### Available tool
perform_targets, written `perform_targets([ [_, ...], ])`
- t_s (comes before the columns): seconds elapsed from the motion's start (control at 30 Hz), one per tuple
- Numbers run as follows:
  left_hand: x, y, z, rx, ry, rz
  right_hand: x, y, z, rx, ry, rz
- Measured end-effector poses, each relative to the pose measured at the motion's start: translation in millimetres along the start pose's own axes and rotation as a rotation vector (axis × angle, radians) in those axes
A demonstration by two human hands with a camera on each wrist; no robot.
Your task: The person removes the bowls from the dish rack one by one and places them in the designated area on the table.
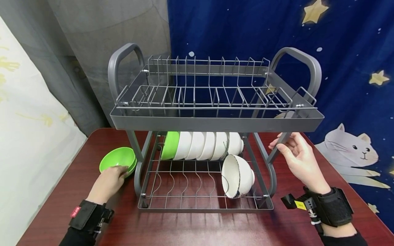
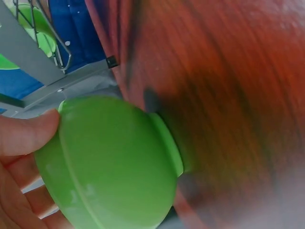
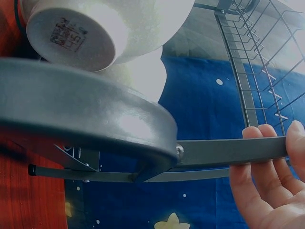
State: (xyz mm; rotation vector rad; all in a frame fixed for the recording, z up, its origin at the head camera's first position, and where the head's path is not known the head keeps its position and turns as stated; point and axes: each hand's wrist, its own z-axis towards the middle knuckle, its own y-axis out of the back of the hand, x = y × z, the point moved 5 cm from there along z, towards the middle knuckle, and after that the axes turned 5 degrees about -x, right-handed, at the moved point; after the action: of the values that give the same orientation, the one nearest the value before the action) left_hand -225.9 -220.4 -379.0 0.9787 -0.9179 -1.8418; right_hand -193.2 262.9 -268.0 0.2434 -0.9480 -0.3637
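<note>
My left hand (image 1: 108, 182) pinches the rim of green bowls (image 1: 118, 160) at the left of the rack; two appear nested. In the left wrist view the thumb lies on one side of the green bowls (image 2: 114, 157) and the fingers on the other. My right hand (image 1: 300, 160) holds a right-side post of the grey dish rack (image 1: 215, 123), thumb and fingers on either side of the bar (image 3: 228, 151). On the lower tier, a green bowl (image 1: 170, 146) and several white bowls (image 1: 197, 146) lean in a row. A larger white bowl (image 1: 244, 176) stands on its side at the front right.
The rack's upper tier of wire slots (image 1: 203, 92) has a curved handle (image 1: 113, 68) at each end. A reddish wooden table (image 1: 191, 229) lies under everything. Behind hang a blue star-patterned curtain (image 1: 246, 27) and a grey curtain (image 1: 123, 24).
</note>
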Motion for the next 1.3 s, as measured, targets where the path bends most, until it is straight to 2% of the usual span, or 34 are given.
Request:
perform_targets([
  [0.2, 1.9, -3.6, 0.5, 0.008, 0.024, -0.007, -0.8, -0.3, 0.4, -0.008, 0.008, 0.006],
  [0.53, 0.9, -4.9, 1.7, -0.017, 0.000, -0.003, -1.2, 0.0, 0.8, -0.015, 0.011, 0.000],
  [0.63, -0.8, -0.7, 0.1, -0.038, -0.001, 0.002, -1.4, -0.1, 0.5, -0.015, 0.008, -0.017],
  [0.7, -5.4, 9.1, -1.1, -0.077, 0.026, -0.017, -1.3, 0.1, 0.5, -0.016, 0.009, -0.032],
  [0.77, -14.3, 24.8, -2.5, -0.161, 0.050, -0.056, -0.9, 0.6, 0.5, -0.016, 0.011, -0.034],
  [0.87, -36.6, 56.6, -5.8, -0.378, 0.037, -0.150, -0.7, 0.9, 0.9, -0.012, 0.011, -0.003],
  [0.97, -66.6, 86.4, -8.6, -0.617, -0.082, -0.247, -0.5, 0.9, 1.3, -0.006, 0.005, 0.035],
  [1.03, -86.8, 100.1, -9.3, -0.730, -0.166, -0.303, -0.8, 0.6, 1.6, 0.000, 0.000, 0.052],
  [1.07, -96.3, 104.5, -8.7, -0.765, -0.199, -0.335, -1.0, 0.4, 1.7, 0.002, -0.002, 0.054],
  [1.1, -105.3, 107.4, -7.4, -0.789, -0.225, -0.361, -1.2, 0.1, 1.7, 0.002, -0.004, 0.055],
  [1.17, -121.2, 108.7, -2.1, -0.791, -0.265, -0.401, -0.9, 0.2, 1.6, -0.001, -0.005, 0.055],
  [1.23, -134.4, 103.7, 6.1, -0.742, -0.282, -0.429, -0.9, 0.0, 1.5, -0.004, -0.006, 0.052],
  [1.3, -145.1, 94.9, 16.6, -0.659, -0.264, -0.427, -1.1, -0.7, 1.4, -0.002, -0.007, 0.051],
])
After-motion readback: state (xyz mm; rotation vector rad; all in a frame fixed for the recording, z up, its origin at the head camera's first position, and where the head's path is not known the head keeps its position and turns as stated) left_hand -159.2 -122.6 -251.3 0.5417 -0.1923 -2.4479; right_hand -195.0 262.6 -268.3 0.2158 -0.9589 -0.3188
